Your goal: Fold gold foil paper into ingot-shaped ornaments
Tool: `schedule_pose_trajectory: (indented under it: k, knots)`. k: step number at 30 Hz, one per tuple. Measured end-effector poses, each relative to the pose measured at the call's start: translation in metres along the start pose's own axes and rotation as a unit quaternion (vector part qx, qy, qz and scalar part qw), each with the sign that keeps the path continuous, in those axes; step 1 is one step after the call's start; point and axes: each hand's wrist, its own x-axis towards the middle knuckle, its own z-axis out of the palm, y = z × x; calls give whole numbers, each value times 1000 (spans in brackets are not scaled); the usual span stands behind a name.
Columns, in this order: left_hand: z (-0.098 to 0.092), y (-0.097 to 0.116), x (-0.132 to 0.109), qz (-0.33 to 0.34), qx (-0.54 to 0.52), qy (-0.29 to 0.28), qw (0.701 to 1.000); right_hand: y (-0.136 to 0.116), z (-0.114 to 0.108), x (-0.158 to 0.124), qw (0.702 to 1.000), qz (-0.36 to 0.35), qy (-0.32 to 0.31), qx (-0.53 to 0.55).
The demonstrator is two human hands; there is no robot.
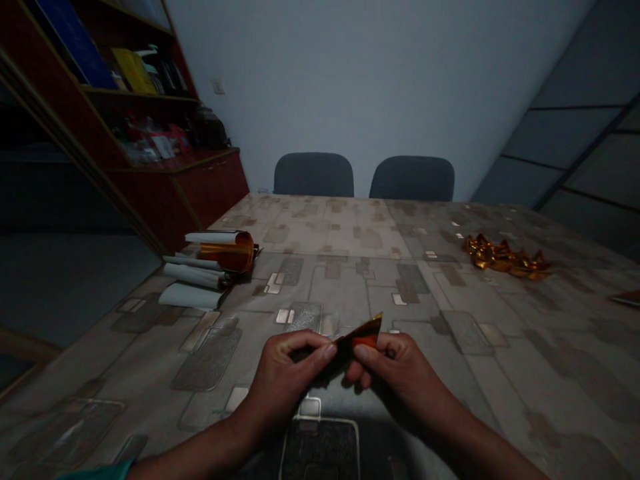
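Note:
Between my two hands, above the near middle of the table, is a folded sheet of gold foil paper, with one pointed corner sticking up. My left hand pinches its left end between thumb and fingers. On the other end my right hand is closed, thumb in front, fingertips showing underneath. Rolled gold foil sheets with white backs lie in a loose pile to the left. Several folded gold foil pieces sit bunched together at the right.
A patterned cloth covers the table. Two dark chairs stand at its far edge, before a plain wall. A red-brown shelf cabinet with folders and bags rises at the left. At the right edge lies a flat dark-gold item.

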Motion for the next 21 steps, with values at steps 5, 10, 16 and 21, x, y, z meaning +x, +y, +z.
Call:
schedule_pose_trajectory:
  k: [5, 10, 16, 21]
  knots:
    - [1, 1, 0, -12, -23, -5, 1000, -2, 0, -2, 999, -15, -27, 14]
    - [-2, 3, -1, 6, -23, -2, 1000, -4, -4, -3, 999, -25, -42, -2]
    - [0, 3, -2, 42, 18, -70, 997, -10, -6, -6, 999, -16, -29, 31]
    - [-2, -2, 0, -17, -78, -77, 994, -8, -5, -5, 995, -11, 45, 83]
